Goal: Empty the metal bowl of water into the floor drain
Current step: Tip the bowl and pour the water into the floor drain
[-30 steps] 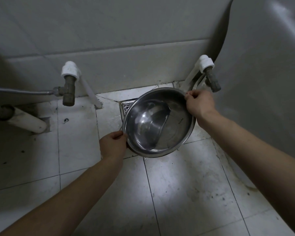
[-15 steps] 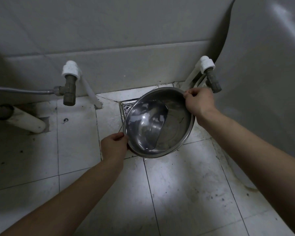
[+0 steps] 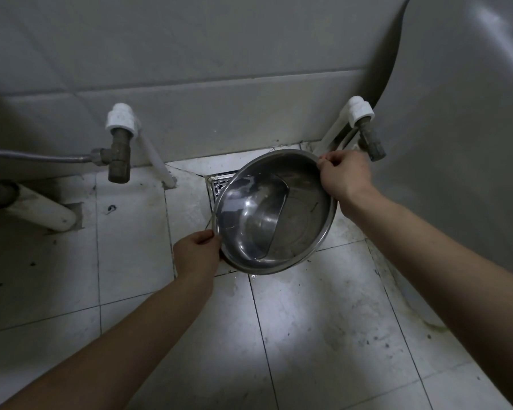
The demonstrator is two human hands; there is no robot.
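A shiny metal bowl [image 3: 302, 220] hangs tilted to the left above the white tiled floor, with water pooled against its lower left side. My left hand [image 3: 196, 252] pinches the rim at the bowl's lower left. My right hand [image 3: 344, 175] pinches the rim at its upper right. Under the bowl's left edge lies the square metal floor drain [image 3: 219, 184]; only its top left corner shows, the rest is hidden by the bowl.
A brass valve with a white fitting [image 3: 119, 149] and a hose stands out from the wall at left, above a white pipe [image 3: 42, 211]. A second valve [image 3: 367, 134] sits just behind my right hand. A large white fixture [image 3: 462, 143] fills the right side.
The bowl has tipped further to the left. The water has shifted toward the lower left rim, above the drain. Both hands keep their hold on the rim.
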